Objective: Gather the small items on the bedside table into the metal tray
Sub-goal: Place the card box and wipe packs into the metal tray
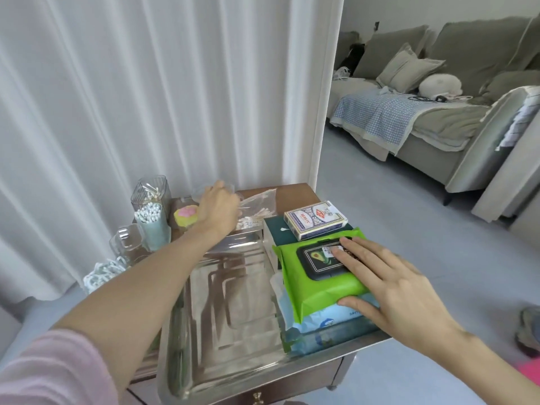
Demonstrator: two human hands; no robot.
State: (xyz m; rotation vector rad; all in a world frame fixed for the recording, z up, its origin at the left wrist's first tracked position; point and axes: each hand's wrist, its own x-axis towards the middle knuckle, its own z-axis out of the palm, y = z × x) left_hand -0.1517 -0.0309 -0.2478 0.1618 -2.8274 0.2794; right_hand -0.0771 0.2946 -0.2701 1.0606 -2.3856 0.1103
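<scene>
The shiny metal tray [228, 317] covers most of the brown bedside table [295, 197]. In the tray's right side a green wipes pack [318, 282] lies on top of a pale blue pack [330, 320], beside a dark green box [273, 229] with a playing card box [315, 220] on it. My right hand [388, 285] rests flat on the green pack, fingers spread. Behind the tray, my left hand [217, 211] reaches to a clear plastic bag of wooden sticks [260, 209] and closes on its edge.
On the table's left stand a clear jar of cotton swabs [150, 194], a teal cup of swabs [152, 226], a yellow-pink round item [185, 217], a clear lidded jar [127, 244] and a heap of white floss picks [102, 273]. White curtain behind; grey sofa at right.
</scene>
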